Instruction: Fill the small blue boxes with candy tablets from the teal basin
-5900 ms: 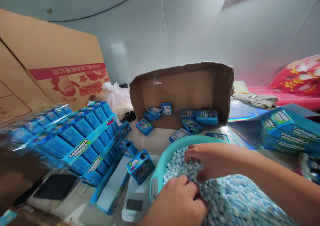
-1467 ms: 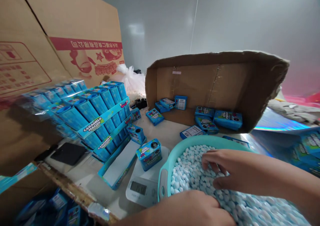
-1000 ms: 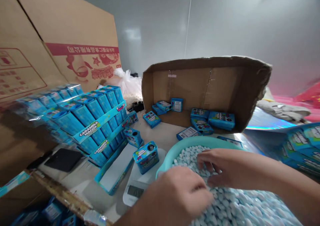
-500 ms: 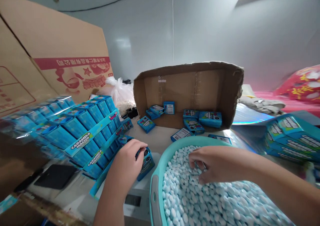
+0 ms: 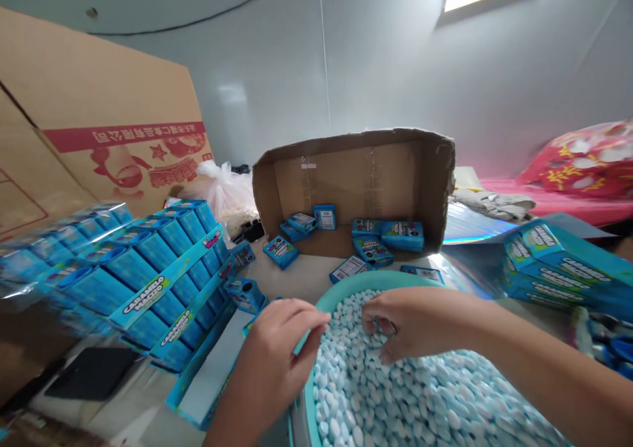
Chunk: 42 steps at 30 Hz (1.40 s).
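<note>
A turquoise tub (image 5: 324,295) is full of small pale blue and white candies (image 5: 410,394). Over them is my right hand (image 5: 405,325), its fingers curled down among the candies; whatever lies in its grip is hidden. At the tub's left rim, my left hand (image 5: 284,348) has thumb and fingertips pinched together; I cannot see what is between them. Behind that hand, a small blue candy box (image 5: 244,294) sits near a long blue display tray (image 5: 208,368). To the left stand stacked display trays of blue boxes (image 5: 148,282) marked "Caramelo Macizo".
An open carton (image 5: 346,183) lies on its side behind the tub, with several small blue boxes in and before it. More blue display boxes (image 5: 554,262) stand at right. A big printed carton (image 5: 113,117), a clear bag (image 5: 227,193) and a black flat object (image 5: 91,372) are at left.
My left hand has left the small box and moved right to the tub's rim. My right hand remains curled over the candies. The view has shifted slightly to the right.
</note>
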Motion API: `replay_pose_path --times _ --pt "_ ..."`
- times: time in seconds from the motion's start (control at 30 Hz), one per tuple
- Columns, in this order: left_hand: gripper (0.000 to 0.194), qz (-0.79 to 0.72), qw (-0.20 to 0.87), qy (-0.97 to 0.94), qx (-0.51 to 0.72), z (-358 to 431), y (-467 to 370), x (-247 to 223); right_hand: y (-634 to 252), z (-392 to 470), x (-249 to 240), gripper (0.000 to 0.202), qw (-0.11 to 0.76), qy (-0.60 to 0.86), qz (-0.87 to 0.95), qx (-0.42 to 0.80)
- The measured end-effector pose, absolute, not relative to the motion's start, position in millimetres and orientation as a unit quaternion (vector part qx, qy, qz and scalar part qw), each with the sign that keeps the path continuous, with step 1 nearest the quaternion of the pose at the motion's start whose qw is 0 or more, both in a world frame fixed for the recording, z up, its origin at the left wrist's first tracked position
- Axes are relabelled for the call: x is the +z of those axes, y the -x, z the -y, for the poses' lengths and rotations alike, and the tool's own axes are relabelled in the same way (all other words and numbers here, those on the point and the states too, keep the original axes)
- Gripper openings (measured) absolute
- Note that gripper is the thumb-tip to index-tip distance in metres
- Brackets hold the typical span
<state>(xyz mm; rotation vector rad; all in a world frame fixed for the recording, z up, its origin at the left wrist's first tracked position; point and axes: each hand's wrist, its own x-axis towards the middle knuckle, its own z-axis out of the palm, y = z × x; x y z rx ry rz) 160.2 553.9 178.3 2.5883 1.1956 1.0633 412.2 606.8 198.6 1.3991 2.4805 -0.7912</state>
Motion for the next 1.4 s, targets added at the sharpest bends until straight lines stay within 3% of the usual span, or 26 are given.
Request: replay_pose_path --times 0.1,0.3,0.4,0.53,0.63,0.73,0.93,1.13,1.27,1.4 --pt "0.019 -0.383 0.042 -0.851 0.356 -550.4 -165.7 177.5 -412.0 -607.0 197.7 0.035 0.088 -0.471 -0.835 -0.270" --pt "0.023 -0.462 -0.091 -0.790 0.393 -561.0 -138.6 181.3 -411.3 -605.2 200.1 0.034 0.092 -0.473 -0.837 -0.259" --pt "0.035 -0.507 -0.038 -0.756 0.413 -557.1 -137.3 182.6 -410.2 -604.0 202.7 0.033 0.096 -0.481 -0.832 -0.258" --pt "0.062 -0.511 0.114 -0.763 0.379 -545.5 -153.6 174.5 -409.3 -604.4 203.9 0.035 0.098 -0.485 -0.827 -0.266" --pt "0.078 -0.551 0.107 -0.756 0.336 -547.4 -155.1 164.0 -409.6 -605.0 203.4 0.037 0.098 -0.486 -0.826 -0.268" --pt "0.074 -0.627 0.056 -0.726 0.275 -558.5 -141.3 157.9 -409.7 -605.3 203.1 0.038 0.103 -0.489 -0.824 -0.267" --pt "0.054 -0.688 0.114 -0.706 0.120 -567.7 -125.7 167.8 -409.1 -605.6 203.5 0.039 0.107 -0.497 -0.818 -0.269" --pt "0.046 -0.690 0.118 -0.690 0.185 -562.2 -111.3 178.2 -410.9 -606.0 202.0 0.039 0.098 -0.492 -0.822 -0.269" --pt "0.042 -0.671 0.022 -0.689 0.273 -567.3 -91.3 173.5 -410.8 -606.6 199.5 0.037 0.085 -0.484 -0.828 -0.270" --pt "0.043 -0.682 -0.065 -0.684 0.251 -579.1 -76.8 166.3 -412.2 -606.1 198.7 0.035 0.084 -0.479 -0.827 -0.280"
